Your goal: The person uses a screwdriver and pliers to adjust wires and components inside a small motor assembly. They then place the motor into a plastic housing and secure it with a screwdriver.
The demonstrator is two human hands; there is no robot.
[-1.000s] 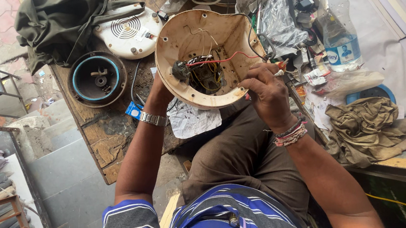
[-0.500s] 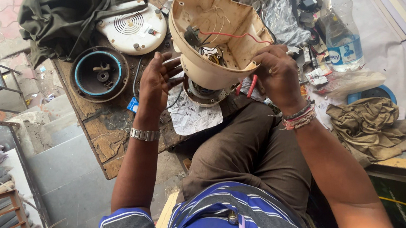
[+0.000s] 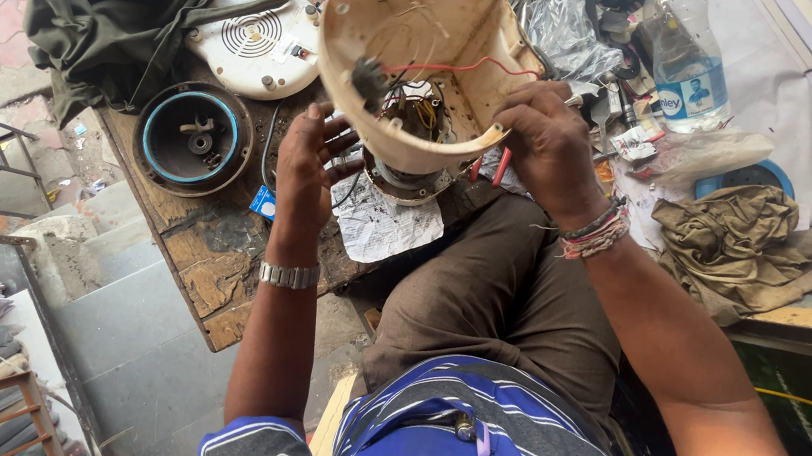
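A cream plastic appliance housing (image 3: pixel 426 35) is tilted up over the workbench, its open underside facing me with red and yellow wires inside. My left hand (image 3: pixel 304 168) grips its lower left rim, a metal watch on the wrist. My right hand (image 3: pixel 543 148) holds the lower right rim, with thread bracelets on the wrist. Red-handled pliers (image 3: pixel 490 164) show just beside my right fingers; whether that hand grips them I cannot tell. Under the housing sit a round motor part (image 3: pixel 411 182) and a printed paper (image 3: pixel 386 225).
A worn wooden bench (image 3: pixel 217 248) carries a black round base with a blue ring (image 3: pixel 193 138), a white vented cover (image 3: pixel 256 43) and a dark cloth (image 3: pixel 124 31). A clear water bottle (image 3: pixel 684 48), a crumpled plastic bag (image 3: pixel 565 20) and an olive rag (image 3: pixel 749 242) lie on the right.
The housing has been lifted and tipped further up and to the right. My left hand moved from behind it to its lower left rim; my right hand shifted to the lower right rim.
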